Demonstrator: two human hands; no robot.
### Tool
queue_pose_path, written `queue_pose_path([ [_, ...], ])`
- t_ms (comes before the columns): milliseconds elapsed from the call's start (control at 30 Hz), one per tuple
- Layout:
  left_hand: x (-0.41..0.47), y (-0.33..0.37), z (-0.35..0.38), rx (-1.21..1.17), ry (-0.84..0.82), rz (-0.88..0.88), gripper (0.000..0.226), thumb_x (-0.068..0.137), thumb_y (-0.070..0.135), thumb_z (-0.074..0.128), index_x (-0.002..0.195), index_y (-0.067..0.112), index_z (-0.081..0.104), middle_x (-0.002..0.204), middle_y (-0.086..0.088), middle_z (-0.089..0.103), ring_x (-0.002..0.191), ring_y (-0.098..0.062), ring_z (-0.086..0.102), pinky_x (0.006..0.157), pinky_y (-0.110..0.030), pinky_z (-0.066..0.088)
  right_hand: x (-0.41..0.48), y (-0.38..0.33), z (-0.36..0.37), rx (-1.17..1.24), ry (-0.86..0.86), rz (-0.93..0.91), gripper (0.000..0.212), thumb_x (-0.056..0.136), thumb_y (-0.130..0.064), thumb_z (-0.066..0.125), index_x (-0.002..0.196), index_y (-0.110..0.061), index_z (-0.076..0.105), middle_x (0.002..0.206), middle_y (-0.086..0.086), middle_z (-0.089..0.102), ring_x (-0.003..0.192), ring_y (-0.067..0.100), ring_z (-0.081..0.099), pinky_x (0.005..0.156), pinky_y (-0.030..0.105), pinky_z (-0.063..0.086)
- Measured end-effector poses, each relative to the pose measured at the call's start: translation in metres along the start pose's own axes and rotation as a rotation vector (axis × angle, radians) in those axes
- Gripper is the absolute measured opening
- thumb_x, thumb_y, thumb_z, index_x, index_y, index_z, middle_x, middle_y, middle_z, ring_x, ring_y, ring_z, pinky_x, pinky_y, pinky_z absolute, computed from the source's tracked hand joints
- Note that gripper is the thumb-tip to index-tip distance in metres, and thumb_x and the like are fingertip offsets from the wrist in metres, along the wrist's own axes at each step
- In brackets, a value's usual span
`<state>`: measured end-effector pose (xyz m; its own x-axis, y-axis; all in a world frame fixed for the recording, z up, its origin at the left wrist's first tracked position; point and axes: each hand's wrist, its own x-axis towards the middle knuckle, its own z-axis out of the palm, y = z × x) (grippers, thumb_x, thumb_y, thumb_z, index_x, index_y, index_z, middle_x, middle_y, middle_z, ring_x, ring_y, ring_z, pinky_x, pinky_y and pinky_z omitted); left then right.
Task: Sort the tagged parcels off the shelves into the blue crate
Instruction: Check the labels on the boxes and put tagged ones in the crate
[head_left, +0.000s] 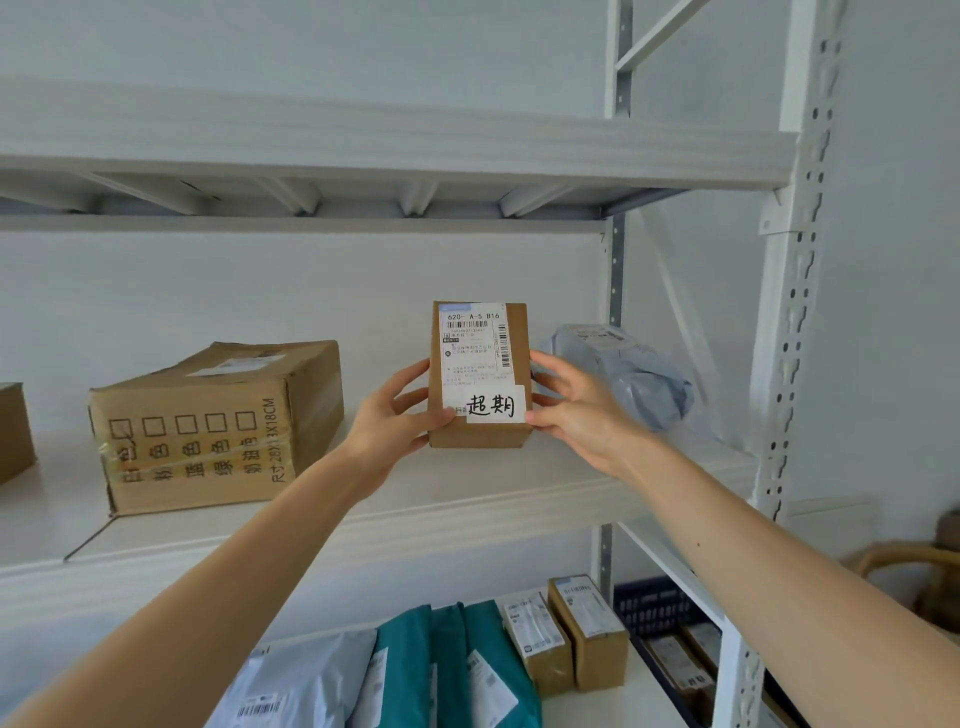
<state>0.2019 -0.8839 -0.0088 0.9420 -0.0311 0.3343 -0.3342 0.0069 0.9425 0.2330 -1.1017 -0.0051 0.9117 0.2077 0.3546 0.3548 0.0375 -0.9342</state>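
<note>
Brown cardboard parcel (480, 374), tagged, held at the middle shelf (493, 493); not yet in the blue crate (649, 605).
Parcel stood upright between both hands: left hand (395, 415) gripped its left edge, right hand (576, 410) its right edge, thumbs by the handwritten white tag (493, 405). Whether its base touched the shelf could not be told. Crate sat low at right, well below, some boxes already inside. Judged part done: large carton (208, 426), grey mailer (623, 369) and lower-shelf parcels (467, 665) were unsorted, tags unseen.
</note>
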Motion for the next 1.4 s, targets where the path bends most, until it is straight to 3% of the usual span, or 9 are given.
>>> queue_pose_path([
  [100, -0.012, -0.001, -0.004, -0.02, -0.027, -0.004, 0.066, 0.077, 0.004, 0.074, 0.131, 0.035, 0.05, 0.123, -0.004, 0.063, 0.111, -0.023, 0.062, 0.09, -0.04, 0.052, -0.021, -0.003, 0.006, 0.028, 0.007, 0.001, 0.078, 0.079, 0.022, 0.055, 0.14, -0.024, 0.043, 0.136, 0.012, 0.052, 0.12, 0.024, 0.055, 0.086, 0.035, 0.051],
  [167, -0.018, -0.001, -0.003, -0.028, -0.047, 0.004, 0.067, 0.077, 0.004, 0.075, 0.132, 0.034, 0.05, 0.123, -0.004, 0.063, 0.111, -0.022, 0.062, 0.086, -0.036, 0.052, -0.033, -0.005, 0.006, 0.003, 0.02, -0.001, 0.079, 0.079, 0.021, 0.057, 0.143, -0.023, 0.041, 0.135, 0.01, 0.053, 0.121, 0.023, 0.054, 0.088, 0.036, 0.051],
  [367, -0.039, -0.002, 0.019, -0.036, -0.103, 0.012, 0.07, 0.076, 0.007, 0.076, 0.134, 0.035, 0.048, 0.121, 0.0, 0.064, 0.106, -0.018, 0.064, 0.095, -0.044, 0.05, -0.072, -0.013, -0.01, -0.084, 0.091, 0.004, 0.079, 0.078, 0.018, 0.062, 0.14, -0.027, 0.044, 0.132, 0.008, 0.056, 0.12, 0.023, 0.055, 0.098, 0.047, 0.049],
  [700, -0.061, -0.005, 0.087, -0.025, -0.237, 0.073, 0.071, 0.077, 0.008, 0.076, 0.137, 0.033, 0.047, 0.133, 0.006, 0.056, 0.105, -0.014, 0.064, 0.084, -0.035, 0.055, -0.146, -0.03, -0.06, -0.145, 0.219, 0.045, 0.081, 0.078, 0.017, 0.063, 0.143, -0.026, 0.04, 0.129, 0.005, 0.057, 0.121, 0.021, 0.054, 0.1, 0.047, 0.048],
  [1000, -0.097, -0.015, 0.196, -0.049, -0.36, 0.035, 0.071, 0.076, 0.007, 0.076, 0.137, 0.029, 0.046, 0.133, 0.005, 0.055, 0.1, -0.01, 0.066, 0.083, -0.035, 0.056, -0.23, -0.031, -0.148, -0.176, 0.331, 0.091, 0.078, 0.078, 0.015, 0.065, 0.14, -0.026, 0.043, 0.128, 0.007, 0.057, 0.117, 0.022, 0.057, 0.095, 0.044, 0.052],
  [1400, -0.157, -0.054, 0.365, -0.064, -0.383, -0.096, 0.071, 0.072, 0.01, 0.079, 0.131, 0.035, 0.049, 0.132, 0.004, 0.056, 0.119, -0.021, 0.056, 0.091, -0.046, 0.053, -0.334, -0.012, -0.296, -0.133, 0.362, 0.222, 0.077, 0.078, 0.017, 0.062, 0.139, -0.025, 0.044, 0.13, 0.011, 0.055, 0.121, 0.027, 0.055, 0.099, 0.048, 0.048],
])
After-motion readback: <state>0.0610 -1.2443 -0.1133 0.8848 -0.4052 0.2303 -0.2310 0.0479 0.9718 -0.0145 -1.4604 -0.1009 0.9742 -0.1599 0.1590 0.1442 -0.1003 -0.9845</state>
